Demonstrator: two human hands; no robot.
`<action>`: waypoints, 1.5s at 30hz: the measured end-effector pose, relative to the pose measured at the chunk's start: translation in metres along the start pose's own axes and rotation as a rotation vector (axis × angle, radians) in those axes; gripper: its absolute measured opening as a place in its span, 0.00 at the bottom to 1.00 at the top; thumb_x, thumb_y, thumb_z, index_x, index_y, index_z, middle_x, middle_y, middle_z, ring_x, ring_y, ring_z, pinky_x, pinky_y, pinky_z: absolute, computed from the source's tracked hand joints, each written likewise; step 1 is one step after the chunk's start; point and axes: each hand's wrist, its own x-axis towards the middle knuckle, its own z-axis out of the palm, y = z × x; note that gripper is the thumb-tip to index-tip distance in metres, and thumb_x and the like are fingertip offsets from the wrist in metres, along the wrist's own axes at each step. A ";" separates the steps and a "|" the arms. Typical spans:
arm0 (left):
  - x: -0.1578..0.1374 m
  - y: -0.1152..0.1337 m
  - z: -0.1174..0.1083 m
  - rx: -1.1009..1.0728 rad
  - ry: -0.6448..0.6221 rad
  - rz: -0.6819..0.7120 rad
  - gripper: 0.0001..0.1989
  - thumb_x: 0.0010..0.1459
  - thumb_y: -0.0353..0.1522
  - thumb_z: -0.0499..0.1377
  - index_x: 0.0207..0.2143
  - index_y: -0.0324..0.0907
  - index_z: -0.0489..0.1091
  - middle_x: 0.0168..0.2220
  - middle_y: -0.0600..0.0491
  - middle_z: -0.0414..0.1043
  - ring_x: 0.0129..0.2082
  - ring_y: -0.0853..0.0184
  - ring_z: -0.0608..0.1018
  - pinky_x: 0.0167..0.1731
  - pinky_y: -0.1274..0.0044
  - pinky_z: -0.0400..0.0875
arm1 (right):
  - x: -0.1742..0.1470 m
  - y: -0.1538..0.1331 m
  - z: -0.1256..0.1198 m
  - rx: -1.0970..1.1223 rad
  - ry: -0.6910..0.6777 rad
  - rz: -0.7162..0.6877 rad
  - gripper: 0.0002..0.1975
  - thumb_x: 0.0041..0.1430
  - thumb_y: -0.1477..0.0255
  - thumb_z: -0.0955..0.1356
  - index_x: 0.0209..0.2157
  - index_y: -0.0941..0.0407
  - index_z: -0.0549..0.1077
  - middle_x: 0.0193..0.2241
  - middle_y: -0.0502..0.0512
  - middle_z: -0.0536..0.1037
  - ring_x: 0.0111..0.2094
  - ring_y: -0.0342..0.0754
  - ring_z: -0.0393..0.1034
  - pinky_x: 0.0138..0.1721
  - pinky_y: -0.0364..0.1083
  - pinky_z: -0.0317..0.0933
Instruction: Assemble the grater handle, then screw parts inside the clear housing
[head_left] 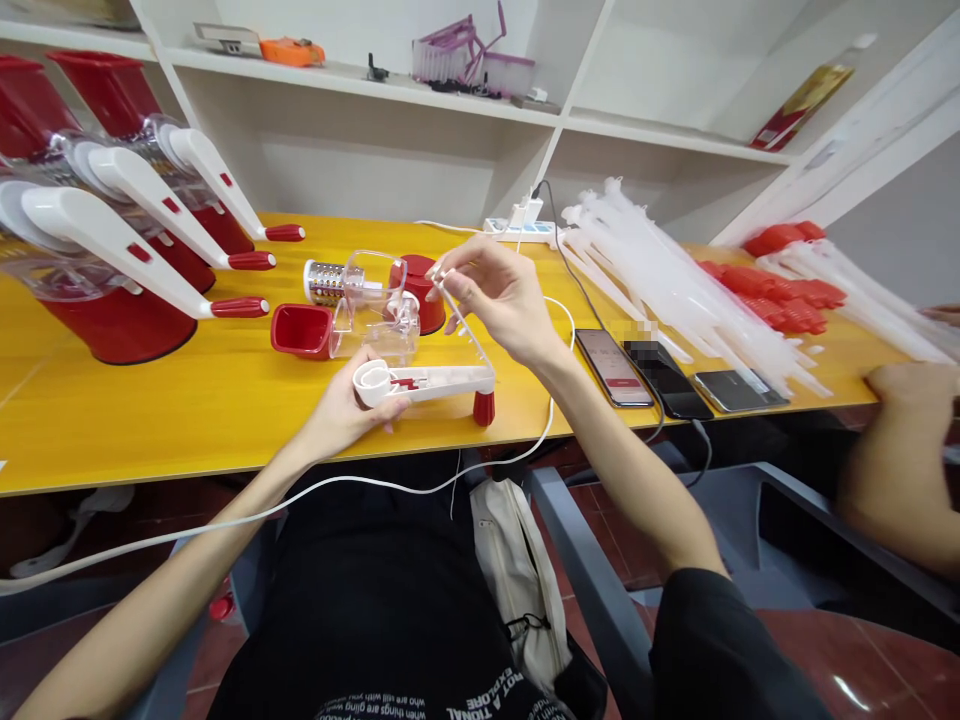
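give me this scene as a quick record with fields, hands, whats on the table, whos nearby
left hand: holds round end of white crank handle with red knob
right hand: pinches thin clear plastic strip above handle
table: yellow; unassembled clear housing, red funnel
left side: three assembled red grinders
right side: three phones, pile of white handles
nearby: another person's arm, far right

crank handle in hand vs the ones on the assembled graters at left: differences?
The held crank handle is loose, level, gripped by the left hand; the right hand pinches clear wrap above it. The mounted handles sit fixed on red graters, slanting down, untouched. Both: white with red knobs.
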 end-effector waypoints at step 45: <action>-0.001 -0.009 -0.012 0.633 0.000 0.180 0.21 0.60 0.44 0.67 0.50 0.43 0.71 0.45 0.49 0.77 0.42 0.60 0.79 0.45 0.71 0.74 | -0.085 0.067 0.005 -0.456 -0.211 0.130 0.40 0.60 0.45 0.58 0.50 0.72 0.67 0.35 0.54 0.70 0.40 0.16 0.58 0.45 0.21 0.60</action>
